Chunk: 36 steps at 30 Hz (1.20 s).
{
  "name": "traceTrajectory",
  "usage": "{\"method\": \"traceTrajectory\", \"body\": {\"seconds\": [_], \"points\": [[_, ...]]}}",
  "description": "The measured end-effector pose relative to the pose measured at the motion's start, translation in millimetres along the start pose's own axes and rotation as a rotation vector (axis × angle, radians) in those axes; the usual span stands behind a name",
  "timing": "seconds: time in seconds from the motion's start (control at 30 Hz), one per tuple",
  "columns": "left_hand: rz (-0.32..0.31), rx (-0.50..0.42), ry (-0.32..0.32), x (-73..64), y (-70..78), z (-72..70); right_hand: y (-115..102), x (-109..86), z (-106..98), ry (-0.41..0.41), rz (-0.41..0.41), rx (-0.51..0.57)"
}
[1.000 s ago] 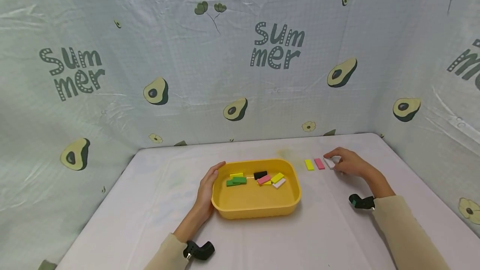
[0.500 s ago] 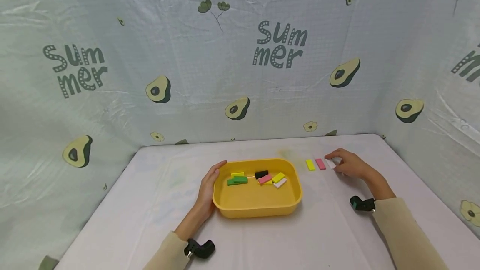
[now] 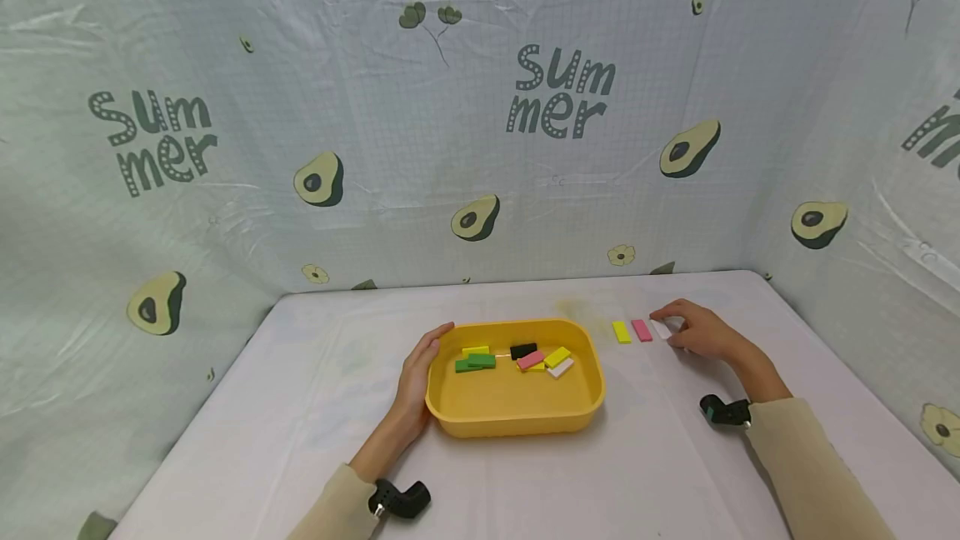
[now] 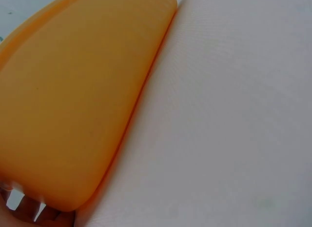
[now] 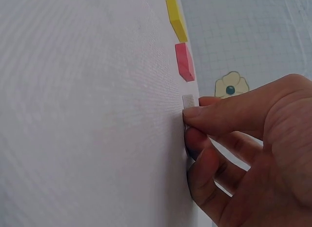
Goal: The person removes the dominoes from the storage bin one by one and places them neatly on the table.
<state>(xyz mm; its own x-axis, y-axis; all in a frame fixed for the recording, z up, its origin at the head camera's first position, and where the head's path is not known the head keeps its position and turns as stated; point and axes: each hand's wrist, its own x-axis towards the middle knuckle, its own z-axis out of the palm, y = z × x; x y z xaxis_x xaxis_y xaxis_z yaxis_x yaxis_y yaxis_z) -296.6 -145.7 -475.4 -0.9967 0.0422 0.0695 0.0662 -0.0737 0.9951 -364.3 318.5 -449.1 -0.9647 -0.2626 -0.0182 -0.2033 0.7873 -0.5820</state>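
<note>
A yellow plastic tray (image 3: 517,427) stands on the table, with several small flat blocks inside it. My left hand (image 3: 411,382) rests along its left wall, fingers against the outside near the far corner. Only parts of those fingers (image 4: 48,215) show in the left wrist view. My right hand (image 3: 701,330) pinches a small white block (image 5: 188,101) on the table between thumb and fingers, which partly hide it. To its left lie a pink block (image 3: 641,330) and a yellow block (image 3: 621,332), apart from each other in a row.
In the tray are green blocks (image 3: 480,361), a black block (image 3: 523,351), a pink block (image 3: 530,360), yellow blocks (image 3: 557,357) and a white block (image 3: 560,367). A patterned sheet (image 3: 375,148) hangs behind the white-covered table (image 3: 570,490).
The view shifts slightly. Both hands keep nearly the same places, the left at the tray and the right at the white block.
</note>
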Motion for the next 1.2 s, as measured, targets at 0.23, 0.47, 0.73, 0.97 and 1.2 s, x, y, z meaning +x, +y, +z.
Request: {"method": "traceTrajectory", "body": {"seconds": [0.23,0.47,0.73,0.97,1.2], "points": [[-0.002,-0.006,-0.002,0.7,0.7,0.2,0,1.9,-1,0.005,0.011,-0.001],[0.002,-0.002,0.008,-0.5,0.1,-1.0,-2,0.8,2,0.012,0.002,0.029],[0.009,0.012,-0.007,-0.7,-0.2,1.0,-3,-5.1,-4,-0.013,0.039,0.047],[0.009,0.021,-0.007,-1.0,0.6,1.3,-14,-8.2,-14,0.009,0.016,0.048],[0.011,0.012,-0.01,-0.4,-0.3,0.9,-43,-6.3,-20,0.041,-0.059,0.024]]}}
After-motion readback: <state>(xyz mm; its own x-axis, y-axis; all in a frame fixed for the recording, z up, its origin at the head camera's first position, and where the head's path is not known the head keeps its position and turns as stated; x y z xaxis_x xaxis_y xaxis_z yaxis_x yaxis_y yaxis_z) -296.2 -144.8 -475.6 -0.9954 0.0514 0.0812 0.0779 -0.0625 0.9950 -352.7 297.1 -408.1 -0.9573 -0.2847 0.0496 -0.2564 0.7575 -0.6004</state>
